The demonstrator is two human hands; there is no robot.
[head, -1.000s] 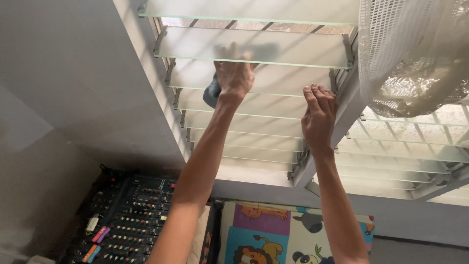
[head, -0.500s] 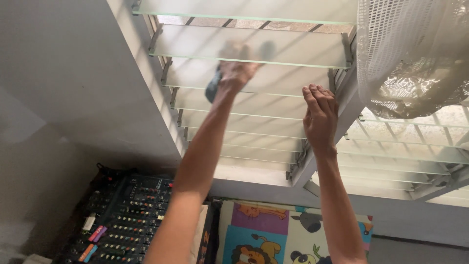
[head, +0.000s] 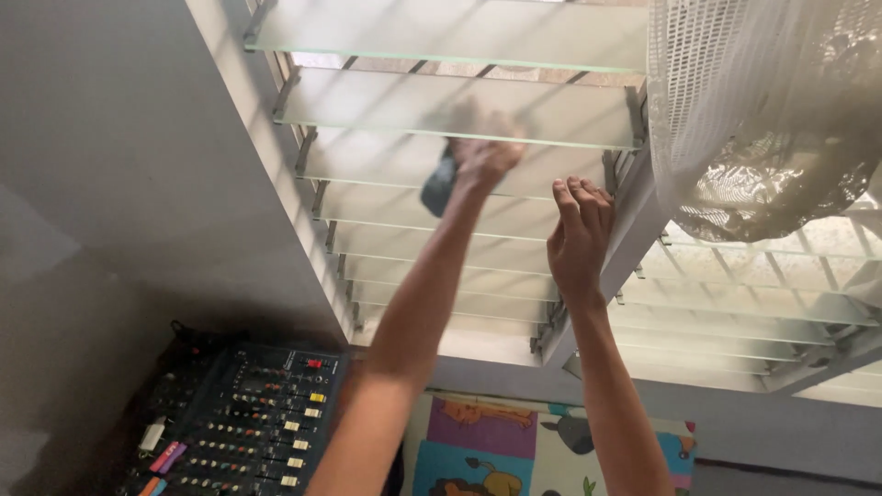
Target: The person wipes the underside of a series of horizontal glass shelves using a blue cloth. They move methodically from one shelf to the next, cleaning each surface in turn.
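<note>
A louvre window of frosted glass slats (head: 386,103) fills the upper middle of the head view. My left hand (head: 484,147) reaches up between two slats, closed on a dark blue-grey cloth (head: 439,185) that hangs below the wrist; its fingers show blurred through the glass. My right hand (head: 577,237) rests with fingers together on the edge of a lower slat (head: 404,214), beside the grey window frame post (head: 614,262).
A white net curtain (head: 763,110) is bunched at the upper right. Below left sits a black audio mixer (head: 243,418) with coloured knobs. A colourful animal-print play mat (head: 496,450) lies below the window. A grey wall (head: 119,156) runs along the left.
My left hand with the cloth has slid to the right along the slat. The right hand has stayed on its slat. The view has shifted slightly.
</note>
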